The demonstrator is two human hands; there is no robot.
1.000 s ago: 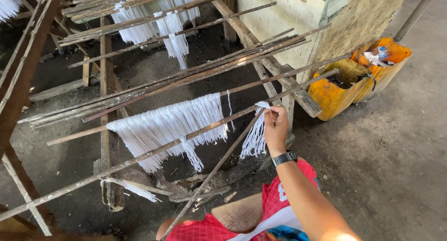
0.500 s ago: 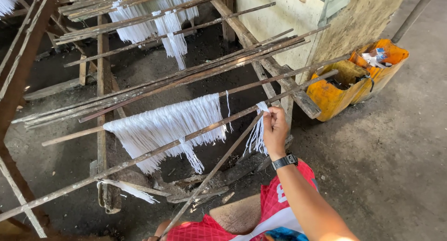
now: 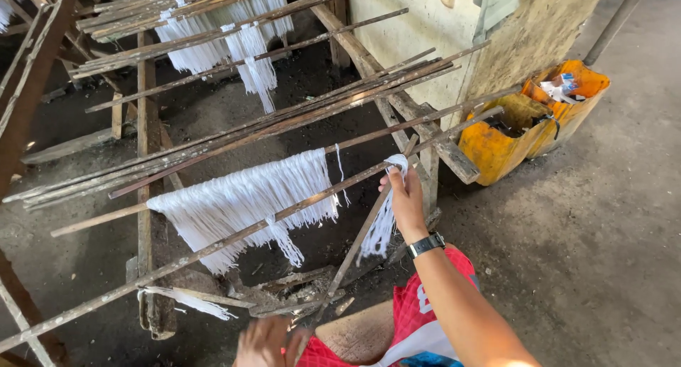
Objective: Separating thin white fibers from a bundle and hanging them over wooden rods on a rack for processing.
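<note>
Right hand pinches a small noodle bundle draped over the long pole, which runs leftward; left hand is low, blurred, grip unclear, farther away.

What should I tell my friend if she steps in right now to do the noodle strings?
Right hand: raised, holding a small bunch of white strands at a slanted stick.
Left hand: low at the frame's bottom edge, near that stick's lower end; grip unclear.
Done: a wide curtain of strands hangs over a pole; more hang on the far rack.
Left: the small bunch seems not yet spread out. Yellow bins stand to the right.
</note>
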